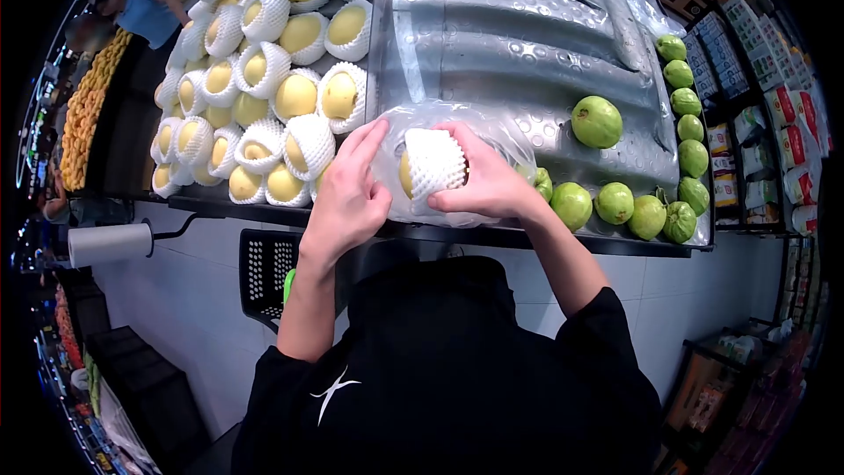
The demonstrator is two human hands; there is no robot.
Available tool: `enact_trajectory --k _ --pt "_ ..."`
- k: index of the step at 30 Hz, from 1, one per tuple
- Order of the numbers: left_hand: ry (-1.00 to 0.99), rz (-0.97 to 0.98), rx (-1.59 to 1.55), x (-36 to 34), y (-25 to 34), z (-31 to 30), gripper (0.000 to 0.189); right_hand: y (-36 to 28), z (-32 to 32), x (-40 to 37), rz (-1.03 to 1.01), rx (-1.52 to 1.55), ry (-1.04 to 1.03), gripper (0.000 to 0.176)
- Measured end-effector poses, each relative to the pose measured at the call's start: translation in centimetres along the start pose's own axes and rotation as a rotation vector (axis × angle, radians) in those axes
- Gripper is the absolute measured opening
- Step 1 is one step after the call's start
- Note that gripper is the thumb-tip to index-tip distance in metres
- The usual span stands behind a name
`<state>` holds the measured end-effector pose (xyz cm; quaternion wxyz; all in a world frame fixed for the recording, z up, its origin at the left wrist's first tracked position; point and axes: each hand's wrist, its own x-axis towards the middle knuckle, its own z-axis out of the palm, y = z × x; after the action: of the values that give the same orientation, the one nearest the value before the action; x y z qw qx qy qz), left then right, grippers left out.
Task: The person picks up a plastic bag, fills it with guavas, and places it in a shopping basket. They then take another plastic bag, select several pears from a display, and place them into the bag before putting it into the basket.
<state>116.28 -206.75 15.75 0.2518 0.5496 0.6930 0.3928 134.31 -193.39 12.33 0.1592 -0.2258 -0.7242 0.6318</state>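
Between my two hands lies a yellow fruit in a white foam net (435, 161), on a clear plastic bag (505, 134) at the front edge of the display. My right hand (483, 178) grips the netted fruit from its right side, thumb below and fingers above. At the left, my left hand (352, 193) rests by the bag's edge, with its fingers stretched forward and its thumb bent in; whether it pinches the plastic is not clear. Some green fruit shows just right of the bag.
Netted yellow fruits (264, 70) fill the left of the display. Green fruits (614, 203) line the front and right edges of the grey ridged tray (510, 44). A black basket (264, 273) and a paper roll (110, 244) are below left. Another person (151, 16) stands far left.
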Motion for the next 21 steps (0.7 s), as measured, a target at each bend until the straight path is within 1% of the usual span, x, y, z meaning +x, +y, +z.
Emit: enact_trajectory --k 1,2,4,5,6,7,8,9,10,12,13,14,15,16,17,18,19,20,21 --pt "0.006 0.014 -0.031 0.1 0.2 -0.1 0.063 -0.5 0.0 0.6 0.042 -0.145 -0.037 0.089" --pt "0.013 0.015 -0.028 0.1 0.5 -0.2 0.063 -0.4 0.2 1.3 0.036 -0.147 -0.041 0.089" --pt "0.079 0.058 0.077 0.1 1.3 0.1 0.057 0.3 0.5 2.3 0.073 -0.238 -0.063 0.092" --pt "0.078 0.06 0.077 0.2 1.3 0.6 0.057 0.6 0.8 2.6 0.082 -0.254 -0.005 0.091" --pt "0.164 0.07 0.155 0.3 1.1 1.1 0.055 1.0 0.9 2.4 0.084 -0.255 -0.005 0.091" --pt "0.255 0.082 0.233 0.5 0.7 1.4 0.054 1.5 0.8 2.3 0.053 -0.256 0.1 0.091" --pt "0.268 0.084 0.23 0.8 0.2 1.5 0.054 2.0 0.5 2.4 0.015 -0.261 0.202 0.091" --pt "0.325 0.077 0.2 0.9 -0.5 1.7 0.054 2.2 0.0 2.5 -0.009 -0.091 0.143 0.078" --pt "0.375 0.062 0.169 0.7 -1.0 2.0 0.054 2.4 -0.4 2.3 0.0 -0.091 0.134 0.078" --pt "0.393 0.08 0.196 0.5 -1.4 2.4 0.054 2.1 -1.0 1.8 0.027 0.22 0.215 0.062" --pt "0.404 0.122 0.3 0.6 -1.3 2.6 0.054 2.0 -0.9 1.8 0.002 0.29 0.263 0.054" --pt "0.417 0.171 0.405 0.9 -1.3 2.7 0.054 1.7 -0.9 1.9 -0.005 0.288 0.266 0.054" --pt "0.426 0.237 0.448 1.1 -1.4 2.7 0.061 1.5 -1.0 2.0 0.001 0.276 0.234 0.055" --pt "0.427 0.241 0.451 1.1 -1.4 2.5 0.061 1.3 -1.0 2.2 0.008 0.267 0.203 0.056" --pt "0.354 0.18 0.29 1.0 -1.2 2.1 0.065 0.9 -1.0 2.2 0.003 0.272 0.204 0.056" --pt "0.277 0.115 0.13 0.7 -0.9 1.8 0.069 0.2 -0.9 2.2 0.022 0.133 0.17 0.063" --pt "0.272 0.115 0.135 0.5 -0.6 1.4 0.069 -0.2 -0.7 2.1 0.044 -0.008 0.137 0.071" --pt "0.208 0.102 -0.004 0.3 -0.2 1.0 0.072 -0.3 -0.5 2.2 0.043 -0.003 0.138 0.071" --pt "0.148 0.09 -0.143 0.2 0.1 0.7 0.075 -0.5 -0.3 2.6 0.121 -0.154 0.04 0.084"
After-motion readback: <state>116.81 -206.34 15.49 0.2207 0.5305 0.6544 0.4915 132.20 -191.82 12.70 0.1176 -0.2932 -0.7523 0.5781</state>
